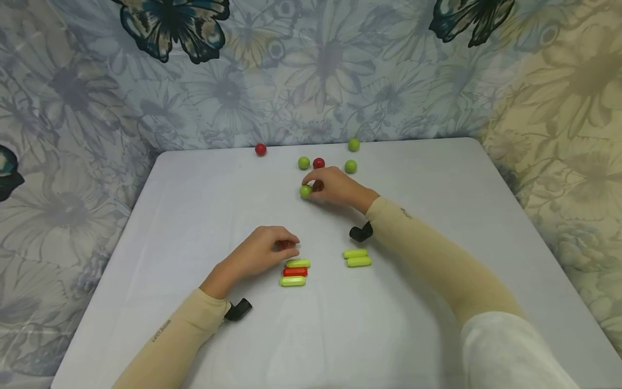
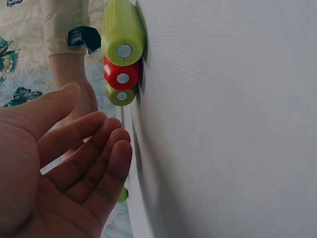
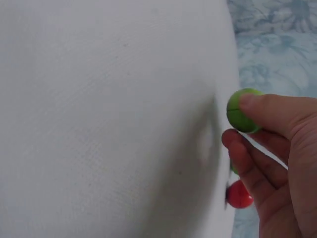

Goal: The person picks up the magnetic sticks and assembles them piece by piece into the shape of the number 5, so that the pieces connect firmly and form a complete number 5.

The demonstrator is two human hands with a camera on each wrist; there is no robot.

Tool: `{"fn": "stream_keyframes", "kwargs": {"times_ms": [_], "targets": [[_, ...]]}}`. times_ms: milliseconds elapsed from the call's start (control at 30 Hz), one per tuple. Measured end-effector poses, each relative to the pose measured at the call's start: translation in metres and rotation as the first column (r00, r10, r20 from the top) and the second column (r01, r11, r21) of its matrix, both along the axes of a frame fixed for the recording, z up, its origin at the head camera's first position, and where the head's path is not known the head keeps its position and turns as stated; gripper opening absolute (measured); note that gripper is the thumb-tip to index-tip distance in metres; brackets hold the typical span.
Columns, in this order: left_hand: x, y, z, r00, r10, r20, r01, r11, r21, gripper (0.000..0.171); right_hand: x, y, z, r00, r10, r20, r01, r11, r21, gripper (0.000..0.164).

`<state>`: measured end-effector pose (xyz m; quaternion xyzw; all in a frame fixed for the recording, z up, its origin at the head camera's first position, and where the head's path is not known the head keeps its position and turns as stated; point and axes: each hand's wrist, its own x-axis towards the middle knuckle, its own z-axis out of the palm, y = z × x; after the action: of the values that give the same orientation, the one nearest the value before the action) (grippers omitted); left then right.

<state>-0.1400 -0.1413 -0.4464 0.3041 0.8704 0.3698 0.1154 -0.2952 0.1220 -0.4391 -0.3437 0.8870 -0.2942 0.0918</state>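
Observation:
My right hand pinches a small green ball between thumb and fingers, close over the far middle of the table. In the right wrist view the thumb presses on this green ball, which has a fine seam. My left hand holds nothing, its fingers loosely bent. Just beside its fingertips lies a row of three short rods: green, red and green. Seen from the left wrist, the nearest green rod has a pale round spot on its end.
Two more green rods lie side by side right of the row. Beyond the right hand are red balls and green balls, near the far edge of the white table. Flowered cloth hangs behind.

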Motion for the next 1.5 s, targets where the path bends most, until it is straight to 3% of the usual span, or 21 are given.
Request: {"fn": "stream_keyframes", "kwargs": {"times_ms": [233, 533, 767, 1133, 1500], "targets": [[0.002, -0.001, 0.003, 0.999, -0.021, 0.043, 0.024, 0.998, -0.05, 0.031, 0.018, 0.028, 0.006, 0.996, -0.088, 0.02, 0.09, 0.99, -0.11, 0.035], [0.004, -0.002, 0.008, 0.996, -0.05, 0.067, 0.055, 0.996, -0.076, 0.031, 0.037, 0.055, 0.003, 0.985, -0.166, 0.042, 0.169, 0.98, -0.1, 0.038], [0.004, -0.001, 0.005, 0.996, -0.061, 0.062, 0.066, 0.994, -0.084, 0.026, 0.04, 0.066, -0.005, 0.976, -0.199, 0.093, 0.208, 0.973, -0.099, 0.037], [0.006, 0.001, 0.001, 0.994, -0.067, 0.08, 0.073, 0.995, -0.067, 0.023, 0.043, 0.071, -0.025, 0.979, -0.178, 0.1, 0.192, 0.97, -0.149, 0.035], [0.003, 0.003, 0.003, 0.994, -0.096, 0.048, 0.099, 0.993, -0.066, 0.013, 0.04, 0.07, -0.023, 0.978, -0.183, 0.101, 0.197, 0.967, -0.159, 0.034]]}}
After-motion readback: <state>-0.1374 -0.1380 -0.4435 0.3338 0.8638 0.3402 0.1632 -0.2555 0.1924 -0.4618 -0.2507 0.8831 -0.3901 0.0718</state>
